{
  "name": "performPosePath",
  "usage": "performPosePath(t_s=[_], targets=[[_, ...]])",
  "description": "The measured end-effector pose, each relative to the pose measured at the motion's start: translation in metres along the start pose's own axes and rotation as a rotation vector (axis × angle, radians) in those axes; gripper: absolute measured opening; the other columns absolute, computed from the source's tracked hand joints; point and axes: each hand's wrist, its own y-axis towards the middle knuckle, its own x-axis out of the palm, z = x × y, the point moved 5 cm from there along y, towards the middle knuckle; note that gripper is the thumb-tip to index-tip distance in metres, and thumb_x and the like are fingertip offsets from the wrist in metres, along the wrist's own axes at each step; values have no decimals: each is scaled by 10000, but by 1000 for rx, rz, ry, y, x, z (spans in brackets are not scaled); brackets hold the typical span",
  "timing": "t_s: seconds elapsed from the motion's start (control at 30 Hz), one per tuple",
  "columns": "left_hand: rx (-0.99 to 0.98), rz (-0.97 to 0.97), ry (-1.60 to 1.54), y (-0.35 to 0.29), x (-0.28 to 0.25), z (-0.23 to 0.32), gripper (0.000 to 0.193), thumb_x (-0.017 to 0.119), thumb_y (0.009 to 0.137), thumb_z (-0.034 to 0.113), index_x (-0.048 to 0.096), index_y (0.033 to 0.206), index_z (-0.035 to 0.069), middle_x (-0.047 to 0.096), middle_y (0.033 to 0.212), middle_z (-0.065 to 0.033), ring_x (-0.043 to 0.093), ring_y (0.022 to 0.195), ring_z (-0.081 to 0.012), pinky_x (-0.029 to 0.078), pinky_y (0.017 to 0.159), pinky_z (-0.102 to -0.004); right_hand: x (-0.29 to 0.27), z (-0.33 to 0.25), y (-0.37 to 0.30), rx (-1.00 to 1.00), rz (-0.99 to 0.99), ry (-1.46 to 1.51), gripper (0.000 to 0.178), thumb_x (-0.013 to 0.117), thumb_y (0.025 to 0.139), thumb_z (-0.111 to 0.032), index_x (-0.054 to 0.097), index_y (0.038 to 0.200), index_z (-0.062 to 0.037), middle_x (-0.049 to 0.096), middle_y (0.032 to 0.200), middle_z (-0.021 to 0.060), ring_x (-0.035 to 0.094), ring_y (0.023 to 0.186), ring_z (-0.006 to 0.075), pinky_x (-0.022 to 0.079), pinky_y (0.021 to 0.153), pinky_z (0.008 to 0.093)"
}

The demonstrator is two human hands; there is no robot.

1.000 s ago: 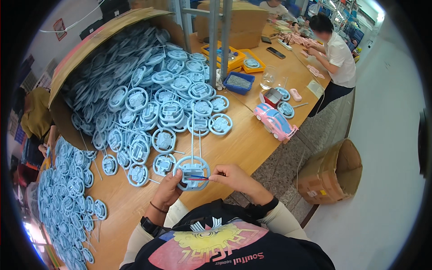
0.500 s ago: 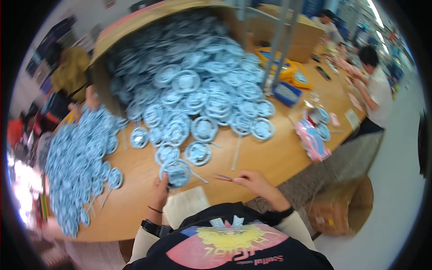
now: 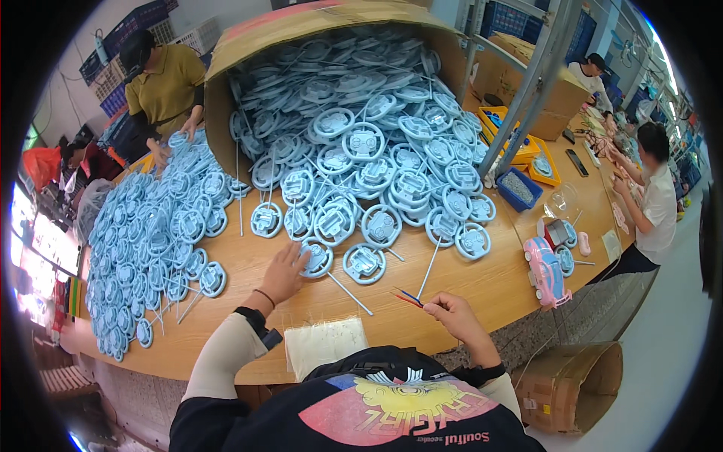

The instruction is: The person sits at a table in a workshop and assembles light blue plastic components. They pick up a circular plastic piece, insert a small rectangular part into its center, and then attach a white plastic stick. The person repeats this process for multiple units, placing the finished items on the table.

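Note:
My left hand is over the table with its fingers spread. Its fingertips reach the left edge of a light-blue toy steering wheel with a thin stem; whether they touch it I cannot tell. Between the fingers of my right hand is a thin forked wire-like piece, one strand red and one blue, pointing up and left. Another wheel lies just right of the first. Behind them, many more wheels spill from a tipped cardboard box.
Another heap of wheels covers the left side, where a person in a mustard top handles them. A white sheet lies near me. At right are a blue bin, a pink toy car and a metal post.
The wheel that my left hand held up near the front is out of its grip, and the hand has opened. My right hand has shifted right with the wire-like piece. The view has shifted.

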Motion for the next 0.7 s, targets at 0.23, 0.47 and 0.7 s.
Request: performPosePath(t_s=[0.23, 0.47, 0.7], targets=[[-124, -40, -321, 1, -10, 28, 356, 560, 772, 88, 508, 1119, 27, 564, 1023, -123, 550, 921, -260, 443, 802, -369, 5, 3, -7, -4, -21, -20, 189, 618, 802, -200, 576, 761, -20, 478, 599, -28, 406, 552, 53, 340, 495, 214], [-609, -117, -1548, -3, -5, 109, 265, 551, 860, 177, 568, 1043, -13, 606, 859, -45, 581, 727, -102, 509, 655, -263, 23, -15, -13, -96, -37, -147, 223, 612, 788, -232, 584, 758, -12, 487, 569, 39, 424, 520, 112, 345, 489, 275], [-666, -149, -1745, 11, 2, 150, 272, 524, 872, 161, 545, 1076, -18, 602, 910, -58, 594, 779, -137, 523, 712, -299, 13, -21, -21, -109, 6, -180, 227, 608, 781, -238, 582, 740, -16, 473, 544, 55, 422, 500, 128, 338, 479, 288]])
